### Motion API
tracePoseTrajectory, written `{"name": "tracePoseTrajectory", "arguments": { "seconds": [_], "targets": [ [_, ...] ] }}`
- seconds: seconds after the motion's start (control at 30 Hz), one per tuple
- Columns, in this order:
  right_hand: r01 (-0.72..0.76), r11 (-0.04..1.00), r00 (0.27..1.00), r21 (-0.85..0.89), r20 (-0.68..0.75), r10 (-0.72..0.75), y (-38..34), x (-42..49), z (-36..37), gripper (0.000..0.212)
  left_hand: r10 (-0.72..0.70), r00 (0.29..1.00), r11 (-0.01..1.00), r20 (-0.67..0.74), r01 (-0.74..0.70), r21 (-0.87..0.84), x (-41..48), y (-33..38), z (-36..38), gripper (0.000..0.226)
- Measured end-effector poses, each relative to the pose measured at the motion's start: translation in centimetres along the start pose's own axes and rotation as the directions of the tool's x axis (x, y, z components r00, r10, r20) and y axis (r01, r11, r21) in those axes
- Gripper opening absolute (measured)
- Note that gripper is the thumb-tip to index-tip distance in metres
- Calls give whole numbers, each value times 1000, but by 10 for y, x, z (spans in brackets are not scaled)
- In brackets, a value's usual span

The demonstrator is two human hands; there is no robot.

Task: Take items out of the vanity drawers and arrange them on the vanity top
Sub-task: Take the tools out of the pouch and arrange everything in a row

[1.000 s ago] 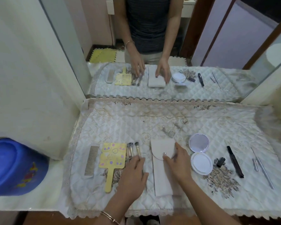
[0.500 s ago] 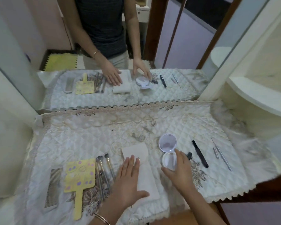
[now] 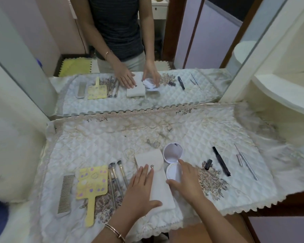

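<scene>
Hands (image 3: 140,188) hiding pouch (image 3: 153,165), compact base (image 3: 173,172)

Dim, flat indoor light with a cool cast; shadows are faint and soft. The whole frame is slightly blurred, worst toward 4 and 8 o'clock, where wide-angle distortion bends straight edges

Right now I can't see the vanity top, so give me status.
Left hand flat on white pouch. Right hand open on open compact. Nothing blocking.
</scene>
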State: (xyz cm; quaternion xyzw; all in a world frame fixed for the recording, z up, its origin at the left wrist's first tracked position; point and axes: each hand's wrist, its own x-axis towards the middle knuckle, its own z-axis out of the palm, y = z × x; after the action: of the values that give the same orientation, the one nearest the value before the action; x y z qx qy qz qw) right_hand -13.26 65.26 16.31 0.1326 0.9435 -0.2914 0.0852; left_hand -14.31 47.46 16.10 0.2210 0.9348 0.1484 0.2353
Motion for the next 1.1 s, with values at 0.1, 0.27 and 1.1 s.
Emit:
{"name": "tracePoseTrajectory", "arguments": {
  "seconds": [0.1, 0.27, 1.1],
  "targets": [
    [0, 998, 1000, 55, -28, 2, 5, -6, -8, 73, 5, 1000, 1000, -5, -5, 3, 1, 0, 3, 101],
    [-88, 983, 974, 160, -193, 118, 42, -16, -30, 44, 104, 989, 994, -106, -106, -15, 11, 26, 2, 84],
    [-27, 981, 986, 193, 167, -6, 132, 72, -118, 34, -384, 882, 896, -273, 284, -343, 121, 187, 12, 18]
  ]
}}
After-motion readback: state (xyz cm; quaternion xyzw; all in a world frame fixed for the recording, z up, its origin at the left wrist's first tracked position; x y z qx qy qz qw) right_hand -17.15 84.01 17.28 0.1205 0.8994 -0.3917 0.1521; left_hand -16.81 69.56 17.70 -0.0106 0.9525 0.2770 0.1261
